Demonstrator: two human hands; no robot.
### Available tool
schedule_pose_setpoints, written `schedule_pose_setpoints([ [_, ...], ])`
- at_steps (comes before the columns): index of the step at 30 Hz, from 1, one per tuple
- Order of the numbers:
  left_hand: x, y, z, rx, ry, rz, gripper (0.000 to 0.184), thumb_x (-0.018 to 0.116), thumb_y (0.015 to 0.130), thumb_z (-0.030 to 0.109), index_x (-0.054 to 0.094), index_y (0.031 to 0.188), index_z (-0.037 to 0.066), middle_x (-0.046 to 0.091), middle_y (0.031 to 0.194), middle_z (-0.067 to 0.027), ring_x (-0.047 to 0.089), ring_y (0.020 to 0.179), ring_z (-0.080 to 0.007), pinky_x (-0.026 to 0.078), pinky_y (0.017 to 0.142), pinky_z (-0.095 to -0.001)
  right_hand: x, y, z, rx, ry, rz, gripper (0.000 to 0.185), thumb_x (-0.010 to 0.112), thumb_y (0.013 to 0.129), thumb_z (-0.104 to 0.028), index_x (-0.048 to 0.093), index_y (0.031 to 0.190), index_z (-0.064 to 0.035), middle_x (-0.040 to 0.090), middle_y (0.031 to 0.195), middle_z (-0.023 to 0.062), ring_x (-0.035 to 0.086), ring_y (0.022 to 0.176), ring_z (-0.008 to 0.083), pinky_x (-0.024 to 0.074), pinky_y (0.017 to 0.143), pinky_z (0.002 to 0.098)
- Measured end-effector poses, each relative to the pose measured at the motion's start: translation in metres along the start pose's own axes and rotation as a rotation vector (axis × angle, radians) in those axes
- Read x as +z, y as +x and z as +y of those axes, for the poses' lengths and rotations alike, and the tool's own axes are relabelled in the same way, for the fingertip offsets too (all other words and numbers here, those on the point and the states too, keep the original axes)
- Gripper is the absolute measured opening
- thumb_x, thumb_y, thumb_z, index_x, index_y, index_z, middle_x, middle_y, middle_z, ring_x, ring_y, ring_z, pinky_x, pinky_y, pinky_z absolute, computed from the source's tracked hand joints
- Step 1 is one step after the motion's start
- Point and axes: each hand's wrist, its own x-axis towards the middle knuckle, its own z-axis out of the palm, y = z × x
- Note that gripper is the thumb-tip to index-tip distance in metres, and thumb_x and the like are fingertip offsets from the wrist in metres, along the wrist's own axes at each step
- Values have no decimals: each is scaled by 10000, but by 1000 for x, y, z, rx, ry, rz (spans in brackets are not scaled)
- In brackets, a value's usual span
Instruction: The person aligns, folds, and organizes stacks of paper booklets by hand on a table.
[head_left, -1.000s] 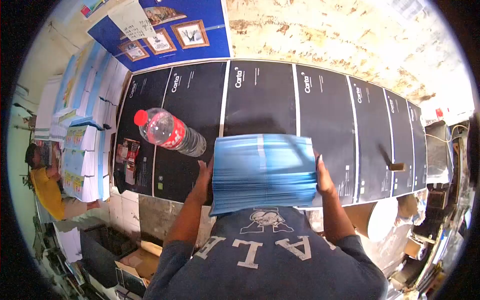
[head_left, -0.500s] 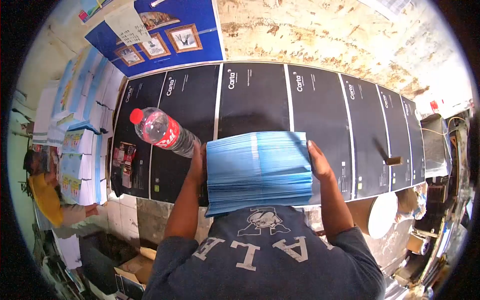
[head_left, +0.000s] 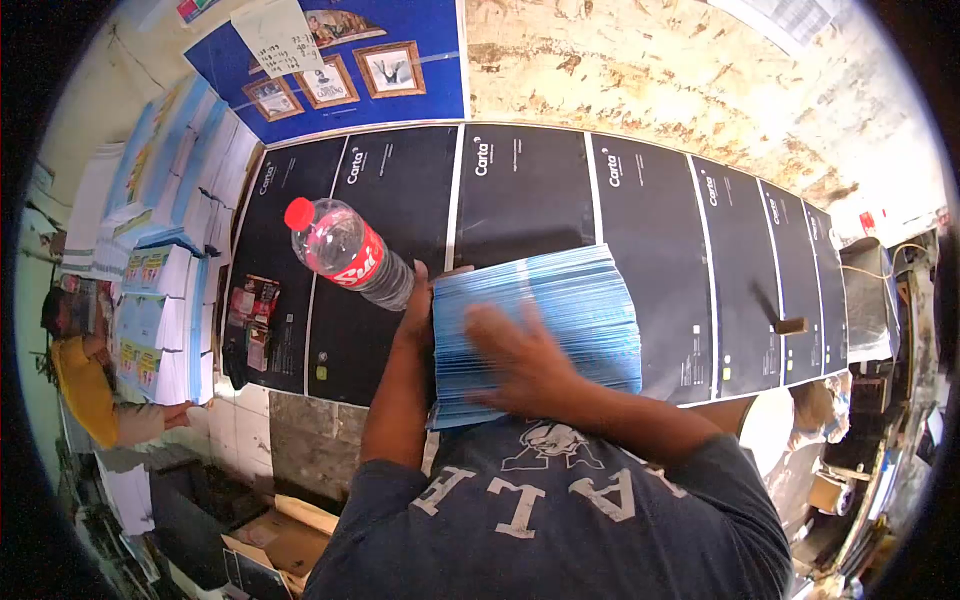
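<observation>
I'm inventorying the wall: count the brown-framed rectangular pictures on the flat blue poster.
3: the left picture, middle picture and right picture form a rising row on the poster. The white, handwritten paper sheet over it could hide others.

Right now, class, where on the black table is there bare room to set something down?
Between the blue stack and the small block to its right, and between the stack and the back wall. The left side is crowded: left hand beside the bottle, red packet farther left.
</observation>
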Motion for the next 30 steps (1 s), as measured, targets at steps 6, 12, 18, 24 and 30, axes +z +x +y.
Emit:
schedule_pose_setpoints([
  [6,-5,-4,-7,1,-14,-27,970,177,959,770,539,1357,-37,632,1279,-214,627,1148,-325,493,1018,-470,19,17,-18,-101,15,24,986,365,925,-762,291,1547,0,263,1630,170,186,1532,299,78,1219,584],
  [12,-9,0,-10,-27,106,43,869,214,1004,702,645,1195,-28,691,1155,-199,671,1059,-310,525,966,-447,5,-9,0,152,-26,51,952,355,936,-742,287,1555,-21,242,1643,147,159,1541,277,69,1218,587],
  [18,2,-31,-5,-40,420,-18,593,444,1019,504,657,1176,-26,701,1115,-157,671,1008,-253,534,909,-414,14,-25,33,295,-53,32,953,279,947,-762,244,1576,-48,214,1656,118,136,1546,266,44,1224,587],
  [24,36,-33,28,-91,859,-119,410,608,946,327,700,1151,-16,709,1054,-107,659,952,-203,516,870,-371,-47,-8,100,458,-41,374,874,240,978,-715,301,1559,-65,260,1635,140,178,1533,294,92,1213,607],
  [30,109,-40,18,-221,1750,45,522,591,959,424,640,1295,28,664,1213,-158,617,1134,-311,445,1023,-456,-26,-6,115,453,-60,-32,752,256,1008,-654,607,1313,-64,619,1283,161,509,1304,317,209,1186,583],
])
